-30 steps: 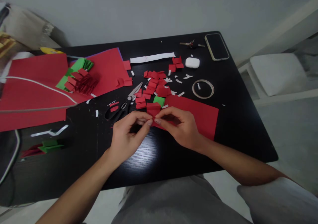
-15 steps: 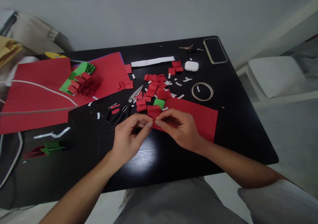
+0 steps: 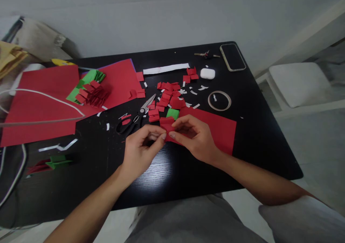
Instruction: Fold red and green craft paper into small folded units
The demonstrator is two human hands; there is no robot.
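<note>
My left hand [image 3: 141,146] is closed in a pinch, thumb against forefinger, on the lower left edge of a small folded red paper piece [image 3: 166,122]. On that piece's right side my right hand [image 3: 195,138] grips with curled fingers; thumb and forefinger tips sit slightly apart along it. The fingertips hide part of the fold. Just behind it lies a green paper piece [image 3: 173,113]. A red paper sheet [image 3: 221,128] extends under my right hand. Black-handled scissors [image 3: 137,118] lie partly open beyond my left hand.
Several folded red pieces [image 3: 168,92] and white scraps lie mid-table. Behind are a white strip [image 3: 165,68], white earbud case [image 3: 207,73], keys [image 3: 207,54] and phone [image 3: 233,57]. A tape roll [image 3: 219,100] lies right. Red sheets [image 3: 43,102], folded stacks [image 3: 93,93] and a white cable [image 3: 48,93] occupy the left.
My right forefinger has lifted away from its thumb and shifted slightly away from my left fingertips. My left hand keeps its pinch. The view has shifted slightly.
</note>
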